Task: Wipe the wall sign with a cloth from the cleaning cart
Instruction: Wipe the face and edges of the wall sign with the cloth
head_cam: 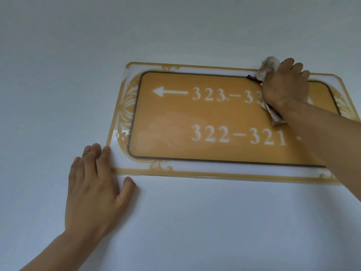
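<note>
A right hand [285,85] presses a bunched cloth [267,70] against the wall sign [195,124] at two o'clock; the left hand [95,184], fingers spread, apparently braces the sign's seven o'clock corner.

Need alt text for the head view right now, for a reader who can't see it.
The right hand presses a crumpled pale cloth against the upper right of an orange wall sign reading "322-321", with a left arrow beside partly covered numbers above. The left hand lies flat on the white wall at the sign's lower left corner.
</note>
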`<move>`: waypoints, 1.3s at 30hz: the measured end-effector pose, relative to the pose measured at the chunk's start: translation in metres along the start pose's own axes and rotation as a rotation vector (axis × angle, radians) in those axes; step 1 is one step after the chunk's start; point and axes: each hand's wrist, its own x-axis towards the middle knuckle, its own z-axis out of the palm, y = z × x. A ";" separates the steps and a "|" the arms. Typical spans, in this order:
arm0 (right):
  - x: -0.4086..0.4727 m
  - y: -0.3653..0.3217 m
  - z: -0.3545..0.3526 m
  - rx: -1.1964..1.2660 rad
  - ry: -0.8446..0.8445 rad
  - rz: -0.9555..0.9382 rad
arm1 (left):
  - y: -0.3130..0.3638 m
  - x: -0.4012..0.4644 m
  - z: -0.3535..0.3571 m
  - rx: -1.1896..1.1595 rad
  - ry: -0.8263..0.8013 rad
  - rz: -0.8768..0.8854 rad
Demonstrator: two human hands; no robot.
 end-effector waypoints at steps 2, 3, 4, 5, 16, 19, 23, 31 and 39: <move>0.000 0.000 0.000 -0.009 0.000 -0.004 | 0.000 0.000 0.002 -0.009 0.016 0.007; 0.000 0.000 0.000 -0.012 -0.001 -0.008 | 0.000 0.000 0.002 -0.012 0.020 0.008; 0.000 0.001 0.000 -0.013 -0.004 -0.010 | 0.001 0.000 0.003 -0.017 0.021 0.009; 0.000 0.000 0.000 -0.013 -0.007 -0.009 | 0.001 -0.001 0.003 -0.023 0.021 0.007; -0.002 -0.001 0.000 0.005 0.007 0.005 | 0.007 0.023 -0.003 0.045 0.118 -0.032; -0.003 -0.002 0.001 -0.001 0.008 0.007 | 0.014 0.060 -0.011 -0.064 0.205 -0.123; -0.001 -0.001 0.003 -0.008 0.019 0.007 | 0.044 0.109 -0.007 -0.109 0.132 -0.027; 0.003 0.004 0.007 0.001 0.044 -0.027 | 0.066 0.125 0.008 -0.053 0.038 0.067; 0.005 0.000 0.009 0.055 0.061 -0.018 | 0.069 0.120 0.009 -0.062 0.065 -0.132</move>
